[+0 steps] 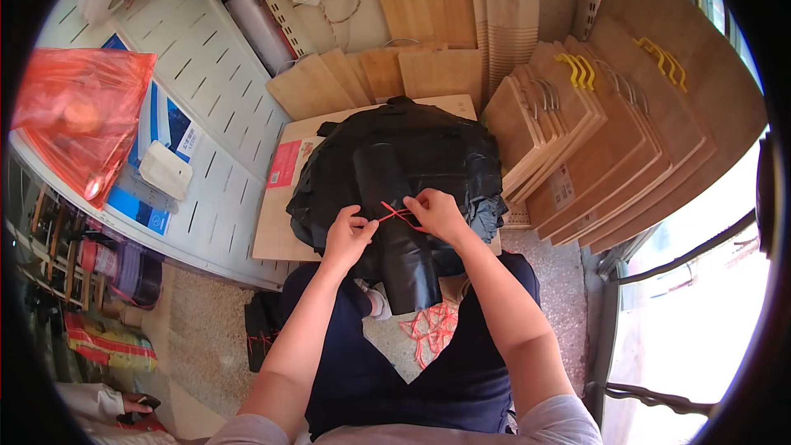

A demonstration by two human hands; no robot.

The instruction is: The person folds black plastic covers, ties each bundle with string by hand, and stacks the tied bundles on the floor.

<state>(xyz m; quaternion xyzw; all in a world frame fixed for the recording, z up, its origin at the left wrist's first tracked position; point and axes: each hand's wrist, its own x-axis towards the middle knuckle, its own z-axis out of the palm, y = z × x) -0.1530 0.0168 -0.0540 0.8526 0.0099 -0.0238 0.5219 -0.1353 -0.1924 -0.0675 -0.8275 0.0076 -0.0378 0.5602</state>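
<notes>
Clearly, both your hands are busy with the same red string (389,215), which lies crossed over itself on top of a black roll (404,259). Your left hand (350,235) pinches one stretch of it between thumb and forefinger, just to the left of the roll, while your right hand (435,213) grips another stretch close to the crossing, its thumb and fingertips drawn together. Whether the string passes all the way around beneath the roll, you cannot tell from this view. The roll lies lengthwise, its far part resting on a heap of black plastic (329,181) and its near end jutting out toward you, between your knees. Under the heap sits a pale wooden board (273,235) with a pink label (285,163) near its left edge. Below the roll's near end, more red strings (432,330) lie tangled on the floor (202,330). To your left stands a white slotted rack (210,177) with a red plastic bag (82,119) on it; to your right, wooden boards (568,144) stand in a row, some fitted with yellow handles (577,72).
</notes>
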